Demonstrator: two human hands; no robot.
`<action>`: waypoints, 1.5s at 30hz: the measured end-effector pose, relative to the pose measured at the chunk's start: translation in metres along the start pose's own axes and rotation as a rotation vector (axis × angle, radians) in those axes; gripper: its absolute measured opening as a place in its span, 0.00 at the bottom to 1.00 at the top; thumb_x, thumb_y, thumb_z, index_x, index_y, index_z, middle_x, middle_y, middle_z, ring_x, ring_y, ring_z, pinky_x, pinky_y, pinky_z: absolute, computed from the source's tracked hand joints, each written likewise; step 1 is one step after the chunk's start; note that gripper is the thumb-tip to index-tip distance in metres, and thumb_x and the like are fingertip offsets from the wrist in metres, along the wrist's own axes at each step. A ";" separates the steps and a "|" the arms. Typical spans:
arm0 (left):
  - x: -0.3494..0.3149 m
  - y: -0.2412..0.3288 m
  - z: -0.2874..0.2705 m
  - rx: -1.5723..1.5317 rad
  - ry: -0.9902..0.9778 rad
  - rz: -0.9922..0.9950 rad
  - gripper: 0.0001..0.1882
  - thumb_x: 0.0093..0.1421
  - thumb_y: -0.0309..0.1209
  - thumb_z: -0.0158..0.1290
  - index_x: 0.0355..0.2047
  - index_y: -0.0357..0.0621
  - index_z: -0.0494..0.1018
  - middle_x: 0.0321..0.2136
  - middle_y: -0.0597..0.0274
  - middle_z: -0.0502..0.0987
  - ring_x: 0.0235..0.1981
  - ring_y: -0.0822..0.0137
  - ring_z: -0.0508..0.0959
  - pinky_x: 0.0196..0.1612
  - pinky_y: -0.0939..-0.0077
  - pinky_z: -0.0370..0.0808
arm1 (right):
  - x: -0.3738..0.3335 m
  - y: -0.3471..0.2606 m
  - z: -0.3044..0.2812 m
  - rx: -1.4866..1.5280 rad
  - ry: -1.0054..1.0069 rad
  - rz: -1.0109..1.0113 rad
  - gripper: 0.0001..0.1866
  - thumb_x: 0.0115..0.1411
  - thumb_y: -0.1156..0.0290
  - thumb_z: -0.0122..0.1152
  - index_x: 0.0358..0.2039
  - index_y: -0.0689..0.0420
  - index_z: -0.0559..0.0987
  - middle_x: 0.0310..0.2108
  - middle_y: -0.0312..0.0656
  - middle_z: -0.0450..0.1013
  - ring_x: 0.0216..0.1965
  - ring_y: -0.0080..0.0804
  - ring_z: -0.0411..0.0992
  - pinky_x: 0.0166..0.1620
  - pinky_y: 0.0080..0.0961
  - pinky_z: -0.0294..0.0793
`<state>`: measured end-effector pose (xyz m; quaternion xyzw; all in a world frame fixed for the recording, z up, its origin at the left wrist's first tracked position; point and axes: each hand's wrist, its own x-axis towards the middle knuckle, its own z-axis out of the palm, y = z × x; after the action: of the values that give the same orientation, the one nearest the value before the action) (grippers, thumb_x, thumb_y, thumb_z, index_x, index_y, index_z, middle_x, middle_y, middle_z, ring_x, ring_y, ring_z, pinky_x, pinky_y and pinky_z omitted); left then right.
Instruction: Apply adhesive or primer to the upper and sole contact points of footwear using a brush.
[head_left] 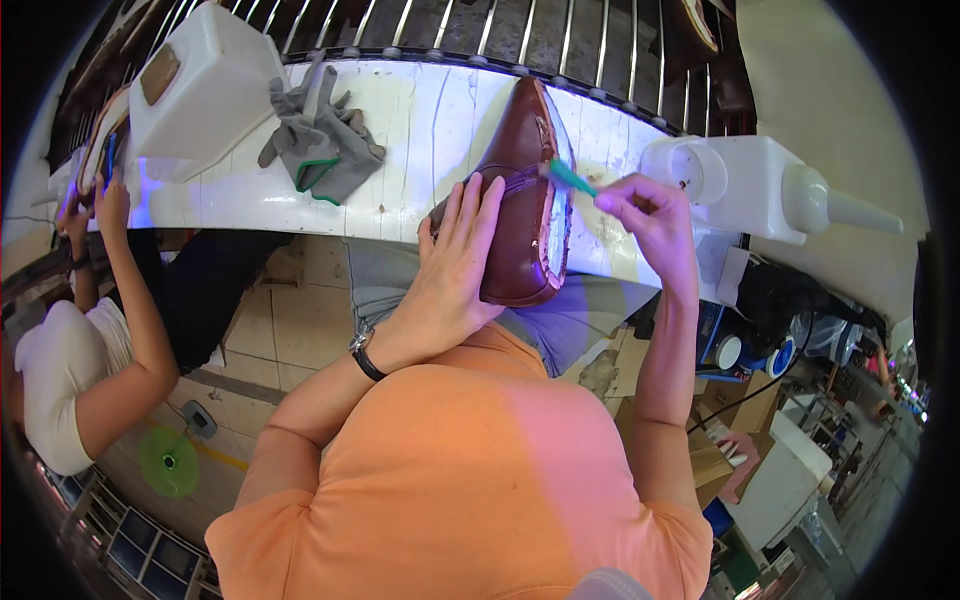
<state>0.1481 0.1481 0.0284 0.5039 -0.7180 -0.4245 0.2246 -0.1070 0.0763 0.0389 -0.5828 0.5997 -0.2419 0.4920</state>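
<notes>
A dark brown leather shoe upper on its form (515, 235) rests on its side across the table's near edge, its pale underside turned right. My left hand (462, 240) lies over its side with the fingers stretched along the leather, holding it; the thumb is hidden. My right hand (650, 215) is closed around the handle of a small green brush (575, 180). The bristle end is at the rim where the leather meets the underside. Whether the bristles touch is hard to tell.
Grey gloves (325, 140) lie on the white table (410, 110), beside a big white container (205, 90). On the right rests a white bottle with a nozzle (770, 190). Metal rollers (480, 35) run behind. A co-worker's arm (135, 290) handles another shoe at far left.
</notes>
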 end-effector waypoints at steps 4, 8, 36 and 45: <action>-0.002 -0.002 -0.001 0.026 0.002 0.002 0.61 0.41 0.26 0.66 0.69 0.47 0.37 0.67 0.38 0.40 0.69 0.40 0.41 0.61 0.30 0.45 | -0.025 -0.018 -0.004 0.080 -0.284 -0.173 0.06 0.50 0.74 0.70 0.28 0.62 0.83 0.23 0.36 0.76 0.27 0.18 0.70 0.32 0.17 0.67; -0.002 -0.003 -0.002 0.027 0.010 0.009 0.60 0.41 0.27 0.66 0.69 0.47 0.37 0.67 0.38 0.41 0.69 0.40 0.41 0.61 0.29 0.45 | -0.021 -0.021 -0.006 0.057 -0.327 -0.210 0.05 0.51 0.74 0.69 0.28 0.62 0.83 0.22 0.35 0.76 0.25 0.17 0.69 0.31 0.17 0.66; 0.006 -0.034 -0.063 -0.316 -0.010 0.143 0.57 0.41 0.27 0.67 0.68 0.44 0.44 0.59 0.40 0.63 0.60 0.48 0.65 0.59 0.66 0.63 | 0.067 -0.103 -0.016 -0.540 -0.430 -0.376 0.07 0.45 0.79 0.70 0.27 0.63 0.82 0.23 0.39 0.77 0.26 0.25 0.74 0.35 0.23 0.72; -0.011 -0.037 -0.077 -0.299 0.276 -0.036 0.40 0.50 0.31 0.64 0.61 0.41 0.60 0.42 0.42 0.77 0.45 0.49 0.79 0.48 0.68 0.73 | 0.090 -0.116 0.027 -0.161 -0.412 -0.340 0.06 0.52 0.72 0.69 0.30 0.60 0.84 0.18 0.30 0.71 0.19 0.12 0.59 0.22 0.14 0.55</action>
<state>0.2305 0.1239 0.0403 0.5311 -0.6002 -0.4574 0.3853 -0.0148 -0.0241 0.1006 -0.7492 0.3983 -0.1489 0.5079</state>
